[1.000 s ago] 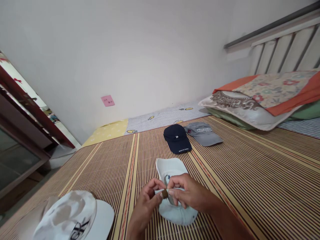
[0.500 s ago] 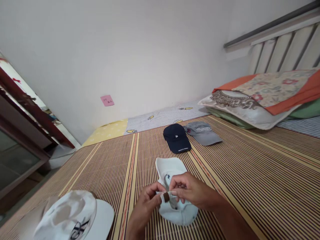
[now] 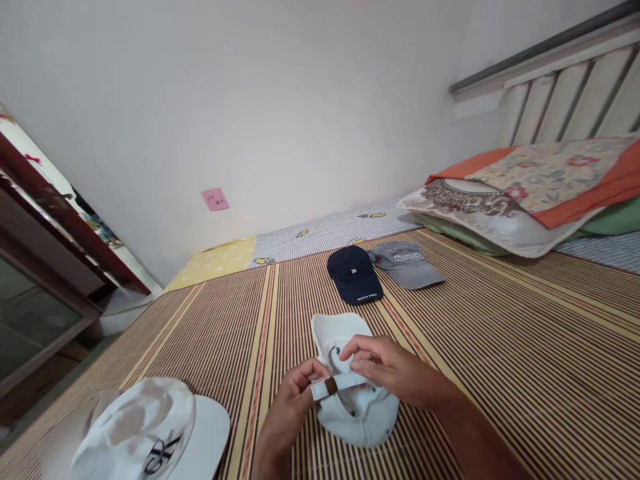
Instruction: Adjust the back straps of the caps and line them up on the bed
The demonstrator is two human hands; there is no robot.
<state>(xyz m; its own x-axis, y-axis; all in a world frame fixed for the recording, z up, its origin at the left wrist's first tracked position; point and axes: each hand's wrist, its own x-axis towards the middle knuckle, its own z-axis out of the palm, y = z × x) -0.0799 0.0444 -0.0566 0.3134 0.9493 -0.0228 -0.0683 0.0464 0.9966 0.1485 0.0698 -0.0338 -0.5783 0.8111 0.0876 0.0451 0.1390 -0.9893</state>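
Observation:
A pale, whitish-blue baseball cap (image 3: 357,427) lies upturned on the mat in front of me, its brim pointing away. Its back strap (image 3: 353,381) stretches across the opening, with a brown slider (image 3: 331,385) near its left end. My left hand (image 3: 295,393) pinches the strap beside that slider. Over the cap's right side is my right hand (image 3: 387,367), its index finger and thumb apart just above the strap; whether its lower fingers touch the cap is hidden.
A white cap with black lettering (image 3: 145,427) sits at the lower left. Beyond my hands lie a navy cap (image 3: 353,273) and a grey cap (image 3: 407,267) on the striped mat (image 3: 220,347). Pillows (image 3: 500,207) are stacked at the right, against a white wall (image 3: 300,113).
My right hand has released the strap by the slider and shifted slightly right, its fingers parting. More of the strap and slider shows now. My left hand keeps its hold.

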